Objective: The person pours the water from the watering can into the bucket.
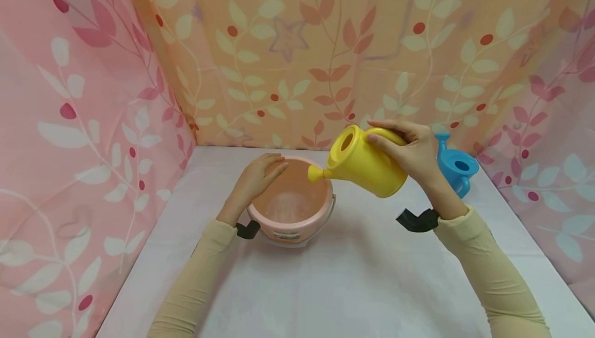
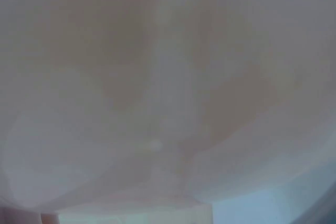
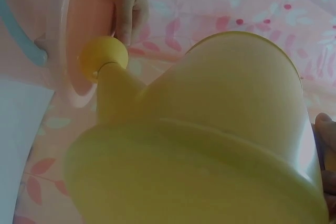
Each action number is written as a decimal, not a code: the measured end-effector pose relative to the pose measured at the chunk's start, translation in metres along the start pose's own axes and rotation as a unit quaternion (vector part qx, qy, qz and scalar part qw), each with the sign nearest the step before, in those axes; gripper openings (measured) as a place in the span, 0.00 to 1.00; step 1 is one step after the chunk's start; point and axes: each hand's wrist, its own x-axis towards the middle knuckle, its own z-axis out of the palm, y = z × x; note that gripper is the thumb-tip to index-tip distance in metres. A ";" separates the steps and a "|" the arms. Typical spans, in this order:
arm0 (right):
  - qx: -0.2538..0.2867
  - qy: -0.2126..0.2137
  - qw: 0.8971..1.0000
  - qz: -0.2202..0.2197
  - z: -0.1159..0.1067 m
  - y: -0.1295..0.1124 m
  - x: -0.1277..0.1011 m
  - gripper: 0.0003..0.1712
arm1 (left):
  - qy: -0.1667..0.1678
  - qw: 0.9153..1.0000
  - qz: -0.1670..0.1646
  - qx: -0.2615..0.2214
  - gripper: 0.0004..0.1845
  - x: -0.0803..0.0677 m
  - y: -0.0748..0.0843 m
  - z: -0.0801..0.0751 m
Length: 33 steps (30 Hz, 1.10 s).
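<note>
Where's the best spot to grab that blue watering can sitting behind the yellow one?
Probably by the blue watering can body's near lower side, coming from the right front. It stands upright, spout at the back, and the right hand holding the yellow watering can blocks its left.

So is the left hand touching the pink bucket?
Touching. The head view shows the left hand resting on the far-left rim of the pink bucket, fingers lying over the edge.

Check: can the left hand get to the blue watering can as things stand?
Probably not easily: the left hand rests on the pink bucket, and the right hand with the yellow watering can blocks the way to the blue watering can.
</note>
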 end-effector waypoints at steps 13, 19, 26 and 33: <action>-0.015 -0.008 1.000 0.003 0.000 -0.002 0.002 0.16 | -0.001 1.000 -0.003 -0.004 0.24 0.000 0.001 -0.001; -0.010 -0.013 1.000 0.005 -0.001 -0.002 0.003 0.15 | -0.002 1.000 0.001 -0.001 0.24 0.001 0.000 0.001; -0.008 -0.018 1.000 0.000 -0.001 -0.003 0.003 0.16 | -0.002 1.000 0.005 -0.003 0.24 0.001 -0.001 0.002; -0.015 -0.023 1.000 -0.011 0.000 -0.001 0.006 0.16 | 0.004 1.000 0.009 -0.005 0.25 0.000 -0.001 0.000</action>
